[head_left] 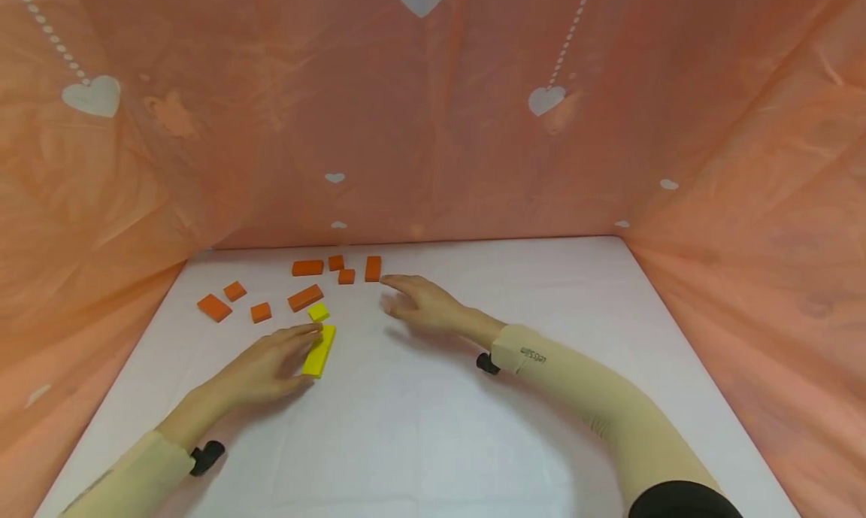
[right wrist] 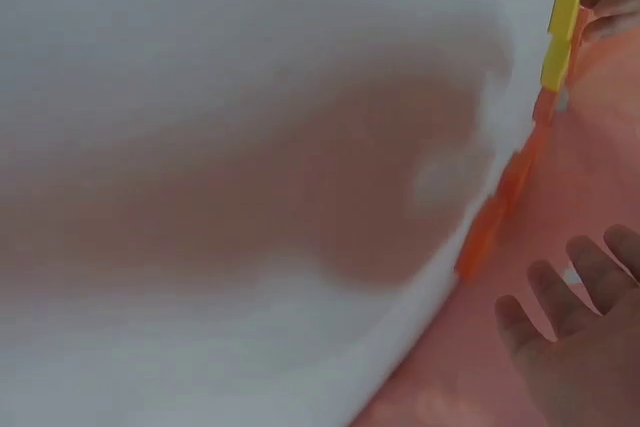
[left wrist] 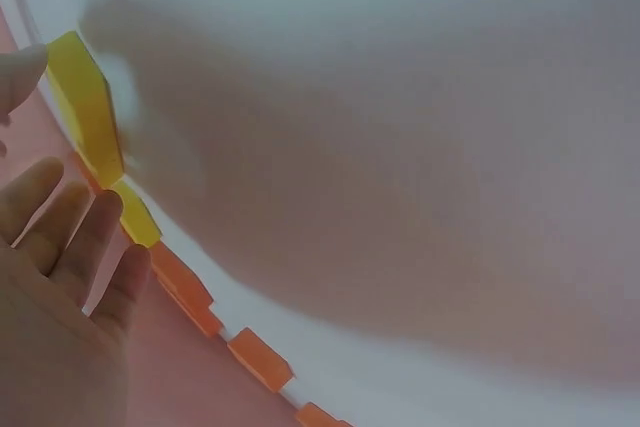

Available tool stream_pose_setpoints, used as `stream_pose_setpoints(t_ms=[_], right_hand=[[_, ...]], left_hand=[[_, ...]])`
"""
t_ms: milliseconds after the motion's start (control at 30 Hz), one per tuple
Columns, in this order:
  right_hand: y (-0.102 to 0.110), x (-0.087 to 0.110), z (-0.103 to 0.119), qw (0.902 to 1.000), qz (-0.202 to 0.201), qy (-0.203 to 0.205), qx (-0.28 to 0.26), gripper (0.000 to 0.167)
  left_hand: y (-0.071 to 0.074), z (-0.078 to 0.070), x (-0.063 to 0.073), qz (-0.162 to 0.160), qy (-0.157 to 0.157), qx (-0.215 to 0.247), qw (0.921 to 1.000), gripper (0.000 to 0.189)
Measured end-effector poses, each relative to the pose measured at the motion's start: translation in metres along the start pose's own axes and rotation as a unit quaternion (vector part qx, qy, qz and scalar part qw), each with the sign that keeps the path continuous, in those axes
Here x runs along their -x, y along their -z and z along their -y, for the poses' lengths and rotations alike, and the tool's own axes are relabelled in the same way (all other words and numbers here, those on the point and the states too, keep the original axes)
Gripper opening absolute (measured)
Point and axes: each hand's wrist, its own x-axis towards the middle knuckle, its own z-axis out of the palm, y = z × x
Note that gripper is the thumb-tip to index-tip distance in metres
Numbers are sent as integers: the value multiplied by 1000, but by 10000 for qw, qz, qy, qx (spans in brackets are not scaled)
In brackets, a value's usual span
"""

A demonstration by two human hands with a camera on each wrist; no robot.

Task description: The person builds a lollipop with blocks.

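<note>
A long yellow block (head_left: 319, 351) lies on the white table, my left hand (head_left: 274, 364) spanning it lengthwise. The thumb is at its near end and the fingertips at its far end, a grip also seen in the left wrist view, where the yellow block (left wrist: 85, 107) is at the left edge. Just beyond it sits a small yellow block (head_left: 319, 312). My right hand (head_left: 429, 306) hovers over the table with fingers extended and holds nothing. Its fingertips are right by an upright-lying orange block (head_left: 373, 268).
Several orange blocks are scattered at the back left, among them a long one (head_left: 305, 298) next to the small yellow block and another (head_left: 214, 308) near the table's left edge. Pink curtains with white hearts (head_left: 546, 100) enclose the table (head_left: 514, 443) at the back and sides.
</note>
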Motion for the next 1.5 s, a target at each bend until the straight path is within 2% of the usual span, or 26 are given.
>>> stream_pose_setpoints(t_ms=[267,500,767,900,1067,1333,1500], right_hand=[[-17,-28,15,9992,355,204,15,60],[-32,-52,24,9960,677,512,290,58],[-49,-72,31,9930,853,772,273,52],[-53,-80,34,9912,951,892,240,49],[-56,-85,37,9892,1053,897,495,46],[-59,-90,34,9854,1090,954,898,39],[-60,-91,32,9854,1023,1037,881,37]], left_hand=[[-2,3,-2,38,-82,-222,9997,67],[1,4,-3,61,-73,-186,9998,66],[3,4,-1,101,-30,-186,9998,66],[1,6,-1,105,5,-168,9998,66],[-2,9,-2,47,-9,-145,9999,65],[-2,9,-2,43,-46,-118,9999,64],[-2,9,-3,80,-48,-197,9998,61]])
